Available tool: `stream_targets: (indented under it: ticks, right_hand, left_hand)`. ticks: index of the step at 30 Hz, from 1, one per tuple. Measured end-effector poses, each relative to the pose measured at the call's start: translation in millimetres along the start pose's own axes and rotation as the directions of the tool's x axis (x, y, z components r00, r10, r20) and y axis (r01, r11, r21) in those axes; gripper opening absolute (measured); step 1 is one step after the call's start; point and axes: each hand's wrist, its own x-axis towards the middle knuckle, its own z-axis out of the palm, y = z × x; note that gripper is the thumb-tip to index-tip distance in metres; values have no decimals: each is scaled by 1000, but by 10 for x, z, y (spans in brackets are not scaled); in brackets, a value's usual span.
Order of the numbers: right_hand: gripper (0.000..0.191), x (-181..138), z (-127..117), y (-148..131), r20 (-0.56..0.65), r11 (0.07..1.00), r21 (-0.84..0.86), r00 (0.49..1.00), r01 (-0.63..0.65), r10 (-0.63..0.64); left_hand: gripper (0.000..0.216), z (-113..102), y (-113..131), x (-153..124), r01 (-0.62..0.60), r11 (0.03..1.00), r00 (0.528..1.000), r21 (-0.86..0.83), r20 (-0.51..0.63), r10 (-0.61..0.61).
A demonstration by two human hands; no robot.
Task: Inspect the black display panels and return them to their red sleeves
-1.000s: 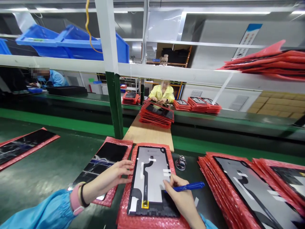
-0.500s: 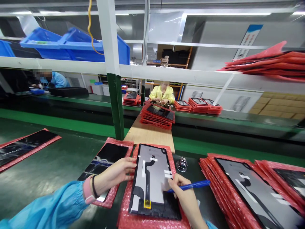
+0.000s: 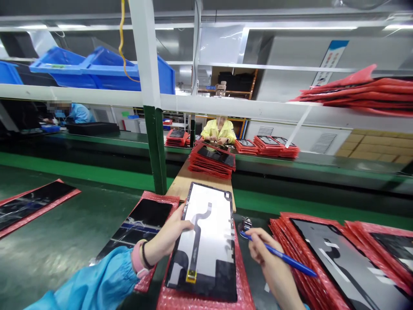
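Note:
A tablet display panel point(image 3: 213, 241), silvery back up with a dark ribbon cable and yellow tape, is tilted up off a red bubble-wrap sheet point(image 3: 243, 275). My left hand point(image 3: 174, 230) grips the panel's left edge, thumb on top. In my right hand point(image 3: 263, 249) is a blue pen point(image 3: 293, 262), held clear of the panel on its right. The pen's tip end is by a small metal piece with a round clear base point(image 3: 245, 224). Left of the panel, another display point(image 3: 143, 224) lies glossy side up on red bubble wrap.
Stacks of wrapped panels point(image 3: 338, 254) stand at the right. Another stack point(image 3: 211, 165) sits on a wooden board ahead. A green post point(image 3: 155, 150) rises to a shelf with blue bins point(image 3: 109, 71). A person in yellow point(image 3: 219, 129) sits across the bench.
My left hand has taken hold of the panel and raised its far end off the bubble wrap. My right hand has moved away from the panel with the pen.

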Motion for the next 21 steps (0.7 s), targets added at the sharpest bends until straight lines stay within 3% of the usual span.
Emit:
stream_targets:
  ticks: [4,8,16,21]
  right_hand:
    - [32,125,-150,-221,-89,997,16,994,70,-68]
    - [38,214,-129,-454,-126,994,19,986,111,-108]
    - [26,371,185,-821,-178,968,150,968,202,-174]
    - [34,496,375,-802,-132,959,127,962,255,-238]
  left_hand:
    - [61,24,207,1,-192,981,981,-26,16,192]
    - [58,92,364,47,-288,955,958,-65,-28,287]
    - [42,194,454,145,-562,826,826,-33,-74,559]
    - [29,241,468,240,-581,813,812,-31,-86,577]
